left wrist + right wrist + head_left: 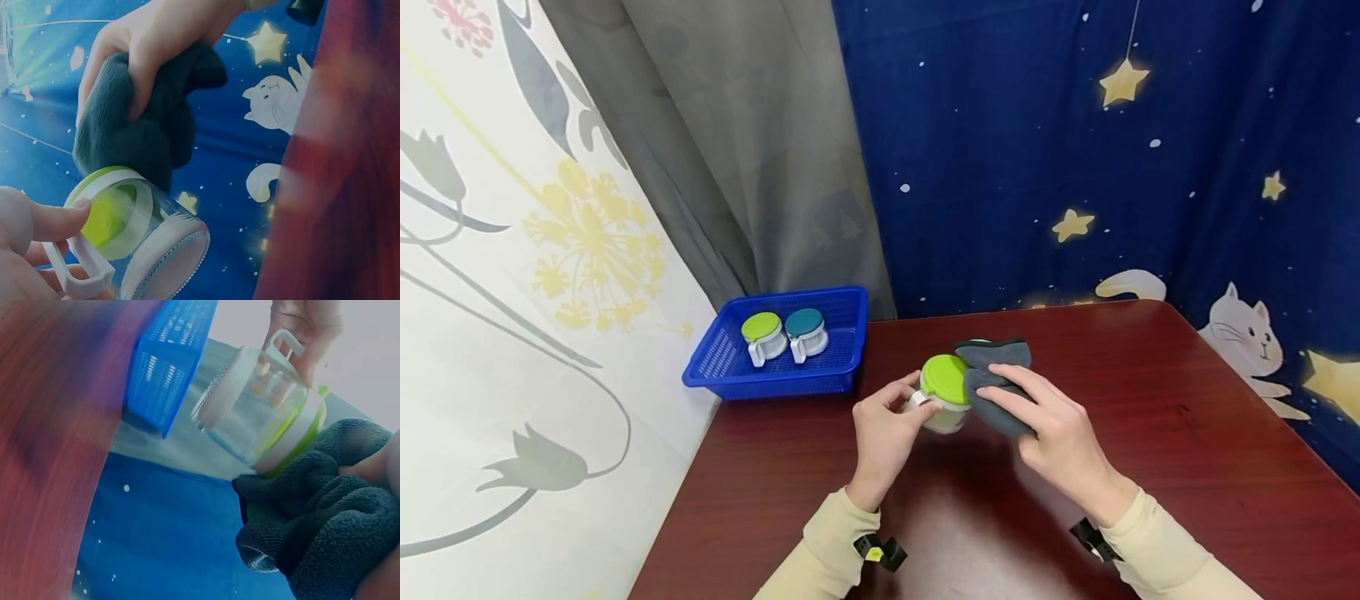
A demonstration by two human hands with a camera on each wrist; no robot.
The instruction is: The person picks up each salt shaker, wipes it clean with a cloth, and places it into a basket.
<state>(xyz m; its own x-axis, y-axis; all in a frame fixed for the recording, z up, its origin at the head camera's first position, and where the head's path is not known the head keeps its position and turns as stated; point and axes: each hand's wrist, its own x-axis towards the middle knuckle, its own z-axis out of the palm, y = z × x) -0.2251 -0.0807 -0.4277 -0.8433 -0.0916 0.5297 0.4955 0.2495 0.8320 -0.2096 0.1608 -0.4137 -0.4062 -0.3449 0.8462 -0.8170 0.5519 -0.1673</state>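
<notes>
My left hand (886,431) grips the white handle of a clear seasoning jar (946,419) with a lime-green lid (944,377). The jar is held above the table, and the left wrist view shows it tilted. Something pale shows at the base of the jar (169,259); I cannot tell what it is. In my right hand (1063,442) is a bunched dark grey cloth (1000,404), which touches the side of the lid. The cloth (331,531) hides part of the lid in the right wrist view, and its folds hang beyond the fingers.
At the table's back left stands a blue plastic basket (775,387). Inside it are two similar jars, one with a green lid (762,326) and one with a teal lid (805,322). The dark red table (1150,417) meets a patterned wall and curtains behind.
</notes>
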